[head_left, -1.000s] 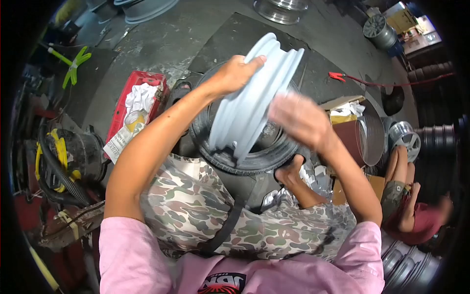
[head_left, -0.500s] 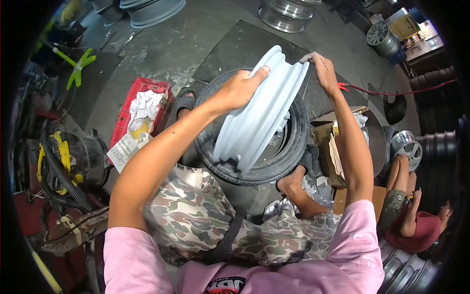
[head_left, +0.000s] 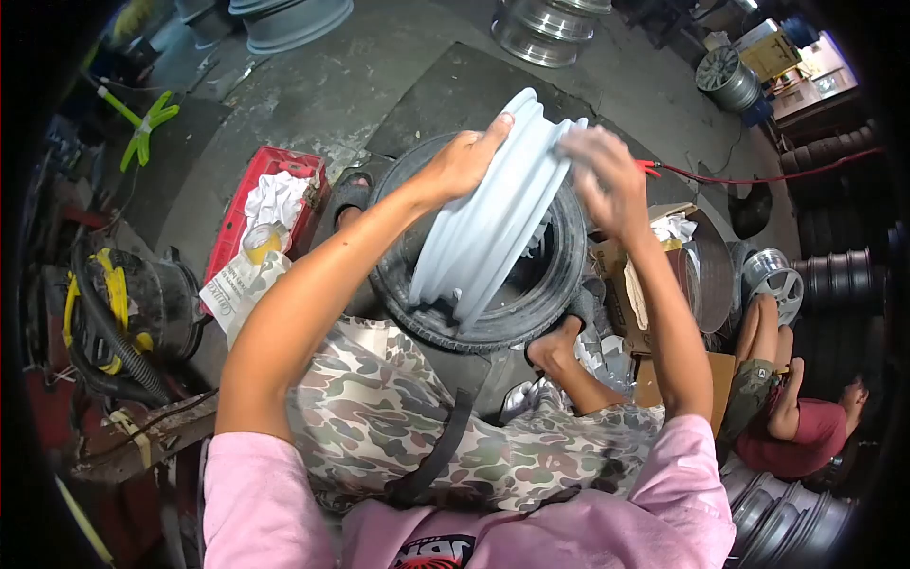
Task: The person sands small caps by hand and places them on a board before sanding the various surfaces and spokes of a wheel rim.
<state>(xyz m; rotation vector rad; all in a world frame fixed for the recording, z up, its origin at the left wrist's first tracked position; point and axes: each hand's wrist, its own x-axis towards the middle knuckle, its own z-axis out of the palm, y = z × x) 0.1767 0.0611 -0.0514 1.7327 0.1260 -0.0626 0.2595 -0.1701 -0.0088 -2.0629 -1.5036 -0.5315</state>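
A pale grey wheel rim (head_left: pixel 502 209) stands tilted on its edge over a black tire (head_left: pixel 555 303) that lies flat on the floor. My left hand (head_left: pixel 466 163) grips the rim's upper left edge, thumb over the lip. Beside the rim's upper right edge is my right hand (head_left: pixel 605 180), smeared by motion. Its fingers point toward the rim, and whether they touch it is unclear. Part of the tire's opening is hidden behind the rim.
A red crate (head_left: pixel 248 204) with white cloths and a yellow jar stands left, a cardboard box (head_left: pixel 614 275) right. Farther out are a black vacuum (head_left: pixel 166 308), a green cross-shaped tool (head_left: pixel 142 128), metal rims (head_left: pixel 540 36), a red hose (head_left: pixel 730 179) and a seated person (head_left: pixel 796 431).
My right hand has come down a little from the rim's top right edge and is now blurred. My left hand still holds the rim, which has barely moved.
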